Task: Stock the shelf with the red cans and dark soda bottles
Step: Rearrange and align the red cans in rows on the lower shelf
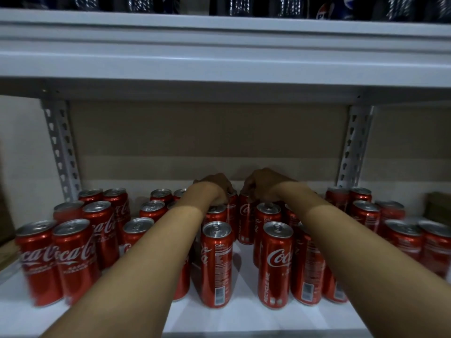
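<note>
Red cans (216, 263) stand upright in rows on a white shelf (244, 318), seen from above and in front. Going left from the middle pair of rows, two clusters of cans reach toward a perforated upright (62, 152). A person's bare arms stretch over the middle rows to their far end. The left hand (214, 189) curls down over the top of a back can (231, 206); the right hand (262, 185), just beside it, curls over the top of the next can (245, 218). Whether either hand truly grips its can cannot be told, the fingers being hidden. Right of the middle rows, more cans stand before a second upright (353, 147). Above the cans, dark bottles (324, 7) line the upper shelf (219, 45).
</note>
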